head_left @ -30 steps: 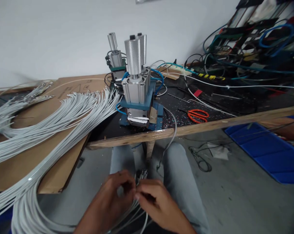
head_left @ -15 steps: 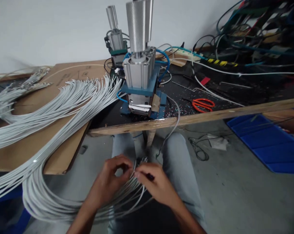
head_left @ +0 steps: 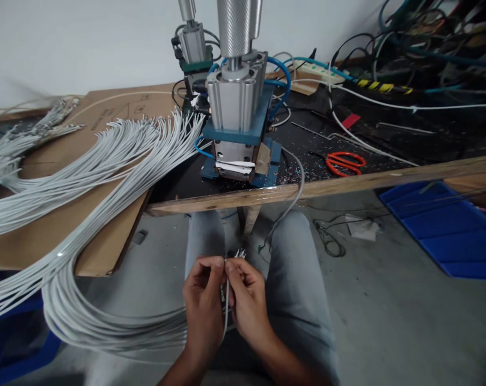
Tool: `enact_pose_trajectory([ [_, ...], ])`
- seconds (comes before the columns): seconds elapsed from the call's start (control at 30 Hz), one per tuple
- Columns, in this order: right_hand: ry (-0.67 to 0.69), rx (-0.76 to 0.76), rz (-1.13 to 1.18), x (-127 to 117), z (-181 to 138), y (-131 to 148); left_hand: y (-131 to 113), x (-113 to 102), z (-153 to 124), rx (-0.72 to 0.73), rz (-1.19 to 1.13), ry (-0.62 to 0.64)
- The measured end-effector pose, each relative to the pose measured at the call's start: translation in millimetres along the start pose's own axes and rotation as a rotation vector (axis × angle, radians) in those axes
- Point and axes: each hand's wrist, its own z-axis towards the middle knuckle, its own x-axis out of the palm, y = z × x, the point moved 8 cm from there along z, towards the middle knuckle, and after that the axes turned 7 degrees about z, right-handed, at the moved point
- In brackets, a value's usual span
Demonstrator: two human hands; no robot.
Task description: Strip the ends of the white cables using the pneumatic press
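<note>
Hands (head_left: pixel 204 292) pinching white cable (head_left: pixel 227 305), apart from table edge (head_left: pixel 211 202)

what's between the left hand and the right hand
In the head view, a single white cable runs between the left hand and the right hand, pinched between them near its upper end.

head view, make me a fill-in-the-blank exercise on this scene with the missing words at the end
The left hand meets the ____ at a thin cable.
The brown sheet beneath the white cables is made of ____.
In the picture, the near machine stands to the ____ of the scissors.
The striped tape is black and ____.
Missing words: right hand; cardboard; left; yellow.
</note>
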Motion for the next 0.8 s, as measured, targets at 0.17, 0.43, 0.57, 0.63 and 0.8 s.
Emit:
enact_pose_trajectory([
  [0.17,0.004,-0.044,-0.047,-1,1,6,7,5,-1,-0.078,-0.064,-0.001],
  [0.43,-0.007,-0.042,-0.089,-2,1,8,9,0,-2,-0.079,-0.053,-0.029],
  [0.57,-0.019,-0.041,-0.111,-4,2,9,13,0,-1,-0.097,-0.074,-0.032],
  [0.63,-0.01,-0.043,-0.118,-4,1,10,13,1,-1,-0.099,-0.081,-0.036],
  [0.8,0.006,-0.056,-0.125,-3,0,11,13,4,-1,-0.107,-0.1,-0.034],
])
